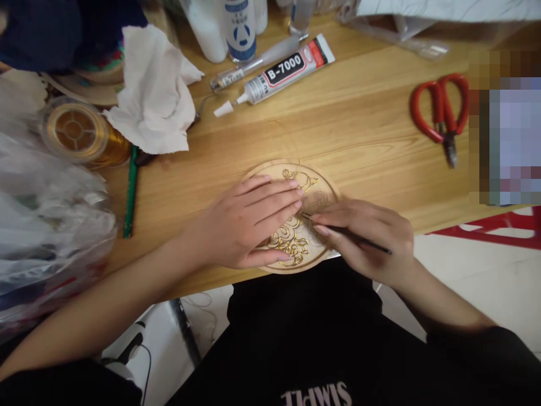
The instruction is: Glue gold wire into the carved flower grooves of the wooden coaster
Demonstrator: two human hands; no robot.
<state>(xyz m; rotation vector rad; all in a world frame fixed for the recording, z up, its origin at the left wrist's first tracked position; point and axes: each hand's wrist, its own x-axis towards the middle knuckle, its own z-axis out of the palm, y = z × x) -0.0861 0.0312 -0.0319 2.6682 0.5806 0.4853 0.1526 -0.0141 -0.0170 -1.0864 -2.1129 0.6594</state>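
A round wooden plate [333, 183] lies at the table's front edge, bearing curled gold wire [296, 252] and thin drawn lines at its right side. My left hand [253, 217] rests flat across its left and middle part, fingers stretched out, hiding some of the pattern. My right hand [367, 234] grips slim dark tweezers [376, 245] like a pen. Their points touch or hover just above the plate beside my left fingertips; which, I cannot tell. A fine loose wire arches from the plate's top edge onto the table.
Behind the plate lie a B-7000 glue tube [291, 67] and its white cap [223, 109]. Red-handled cutters [442, 107] lie to the right. On the left are a gold wire spool [78, 129], crumpled tissue [156, 90], a green pencil [131, 194] and plastic bags [51, 208]. Bottles [240, 28] stand behind.
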